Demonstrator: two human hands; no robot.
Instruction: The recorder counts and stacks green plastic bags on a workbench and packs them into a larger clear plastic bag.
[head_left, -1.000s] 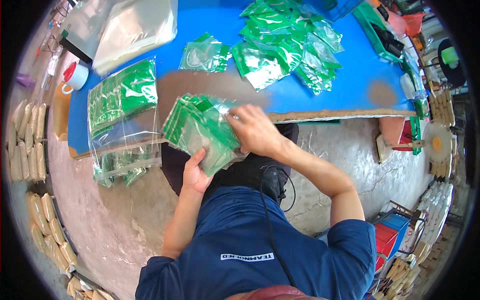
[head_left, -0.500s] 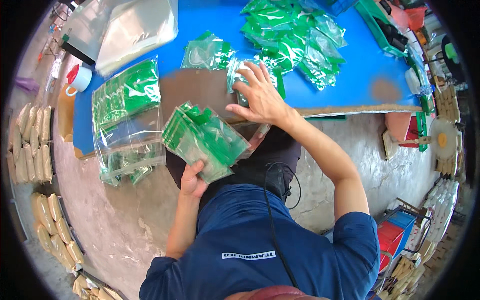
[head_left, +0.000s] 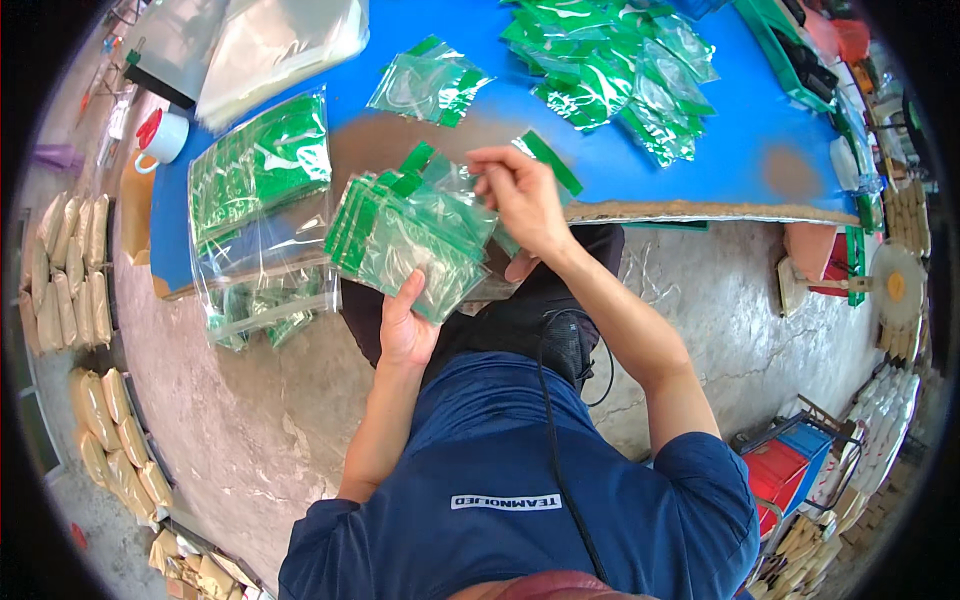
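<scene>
My left hand (head_left: 410, 325) grips a fanned stack of small clear plastic bags with green bands (head_left: 400, 240), held above my lap at the table edge, thumb on top. To its right, my right hand (head_left: 525, 200) is closed with curled fingers, pinching at a clear plastic bag (head_left: 455, 175) by the upper edge of the stack. The exact grip is partly hidden by the fingers. Another bag's green strip (head_left: 553, 160) shows just beyond that hand. Farther up the blue table (head_left: 740, 180) lie a small group of these bags (head_left: 428, 82) and a large loose pile (head_left: 610, 75).
A large clear bag packed with green-banded pieces (head_left: 262, 170) hangs over the table's front edge at left. Beyond it are clear plastic sheets (head_left: 285, 50) and a white mug with a red top (head_left: 162, 137). A green tray (head_left: 785, 55) stands at the far right.
My right hand has gone from spread over bags on the table to closed fingers by the stack. The bags under it have left that spot. My left hand and stack have risen slightly.
</scene>
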